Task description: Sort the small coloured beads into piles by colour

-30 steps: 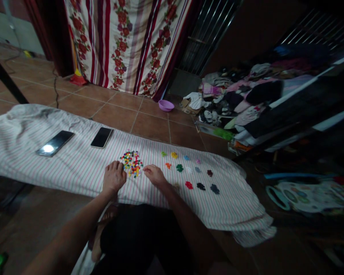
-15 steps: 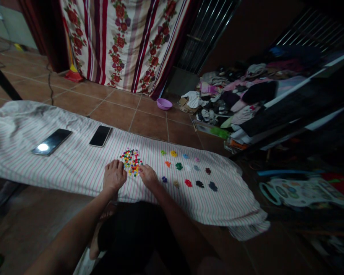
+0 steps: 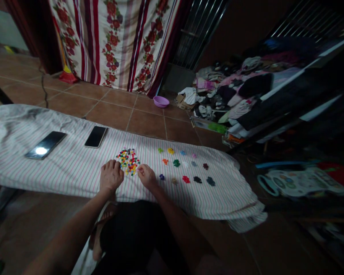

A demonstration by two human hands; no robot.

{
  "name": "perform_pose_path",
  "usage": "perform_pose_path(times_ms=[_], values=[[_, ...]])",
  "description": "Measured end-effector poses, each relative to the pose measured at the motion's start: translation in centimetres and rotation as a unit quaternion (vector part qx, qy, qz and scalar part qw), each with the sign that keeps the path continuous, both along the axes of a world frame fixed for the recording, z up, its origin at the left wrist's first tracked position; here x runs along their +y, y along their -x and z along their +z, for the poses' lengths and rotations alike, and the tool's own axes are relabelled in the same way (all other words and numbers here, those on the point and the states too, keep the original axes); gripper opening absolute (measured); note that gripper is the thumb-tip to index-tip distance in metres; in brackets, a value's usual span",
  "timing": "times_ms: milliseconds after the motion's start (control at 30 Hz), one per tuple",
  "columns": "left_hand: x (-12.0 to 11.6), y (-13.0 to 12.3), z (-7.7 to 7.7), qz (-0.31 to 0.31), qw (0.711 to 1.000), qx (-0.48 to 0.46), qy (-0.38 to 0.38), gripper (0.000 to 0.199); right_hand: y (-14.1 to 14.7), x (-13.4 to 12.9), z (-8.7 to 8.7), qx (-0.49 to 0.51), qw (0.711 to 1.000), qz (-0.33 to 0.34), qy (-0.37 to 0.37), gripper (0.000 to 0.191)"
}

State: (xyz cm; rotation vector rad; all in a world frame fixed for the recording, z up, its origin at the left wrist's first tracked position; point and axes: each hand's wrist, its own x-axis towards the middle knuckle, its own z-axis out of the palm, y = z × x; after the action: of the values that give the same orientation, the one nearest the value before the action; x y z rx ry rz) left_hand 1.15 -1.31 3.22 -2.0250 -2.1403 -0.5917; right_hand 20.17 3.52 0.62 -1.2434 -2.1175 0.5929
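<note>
A mixed heap of small coloured pieces (image 3: 129, 161) lies on the striped cloth (image 3: 74, 168). My left hand (image 3: 111, 175) rests at the heap's lower left edge, fingers curled; whatever may be under them is hidden. At the heap's right edge, my right hand (image 3: 147, 176) is closed in a pinch, and what the fingertips hold is too small to make out. To its right are several small piles sorted by colour, among them yellow (image 3: 171, 151), dark green (image 3: 176, 163), red (image 3: 185, 179) and black (image 3: 197, 179).
Two phones, one with a bright reflection (image 3: 46, 145) and one dark (image 3: 96, 136), lie on the cloth at the left. Beyond it, a purple basin (image 3: 161, 101) stands on the tiled floor. Piled clothes (image 3: 232, 88) are at the back right.
My right hand has drawn slightly away from the heap, its fingertips still pinched. My left hand stays beside the heap. The whole view has shifted a little.
</note>
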Motion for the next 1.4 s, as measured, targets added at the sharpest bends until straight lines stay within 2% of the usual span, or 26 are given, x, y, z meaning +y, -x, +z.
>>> perform_pose_path(times_ms=[233,733,833,967,1067,1267,1400], values=[[0.0,0.1,-0.2,0.001,1.0,0.027,-0.013,0.022,-1.2,-0.3,0.7,0.016,1.0,-0.024,0.004,0.017],[-0.1,-0.1,0.1,0.0,0.999,0.033,0.005,0.025,-8.1,1.7,1.2,0.061,0.99,-0.124,-0.017,0.02],[-0.1,-0.1,0.1,0.0,0.999,0.035,0.004,0.026,-10.3,2.6,1.4,0.082,0.985,-0.153,-0.02,0.021],[-0.1,-0.1,-0.1,-0.001,0.999,0.037,0.001,0.027,-14.2,3.9,1.7,0.095,0.967,-0.237,-0.015,0.022],[0.0,-0.1,-0.2,0.001,0.999,0.046,0.002,0.028,-17.5,5.0,2.1,0.091,0.956,-0.276,-0.027,0.022],[0.0,-0.1,-0.2,0.0,0.998,0.058,-0.004,0.029,-23.5,7.1,3.1,0.001,0.933,-0.358,-0.033,0.023],[0.1,-0.1,-0.2,0.001,0.998,0.056,-0.003,0.03,-26.5,8.1,2.9,-0.029,0.921,-0.388,-0.026,0.025]])
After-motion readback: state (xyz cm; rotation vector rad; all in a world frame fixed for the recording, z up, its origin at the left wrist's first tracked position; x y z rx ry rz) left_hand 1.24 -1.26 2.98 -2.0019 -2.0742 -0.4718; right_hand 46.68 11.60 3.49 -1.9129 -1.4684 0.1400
